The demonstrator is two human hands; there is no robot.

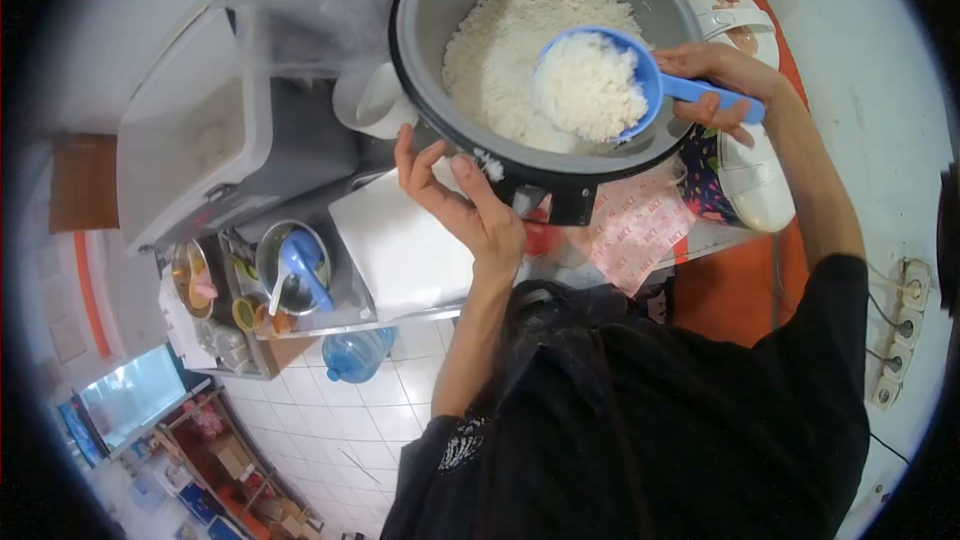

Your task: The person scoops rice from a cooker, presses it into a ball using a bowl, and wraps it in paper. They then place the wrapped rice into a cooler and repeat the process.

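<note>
right hand (722, 85): clenched on handle of blue plastic rice scoop (610, 80), upper right of frame.
scoop: bowl heaped w/ cooked white rice (500, 50), sitting inside pot, over the rice mass.
pot: round grey metal rice-cooker pot (430, 10), top centre, tilted toward cam, black rim.
left hand (462, 202): fingers spread, gripping pot's lower rim from below, centre frame; few grains stuck by thumb.
under pot: white lidded box (400, 250) on bench, just below left hand.
right of that: pink printed paper sheet (640, 230).
lower left: blue water bottle (355, 355) on white tiled floor (340, 420).
</note>
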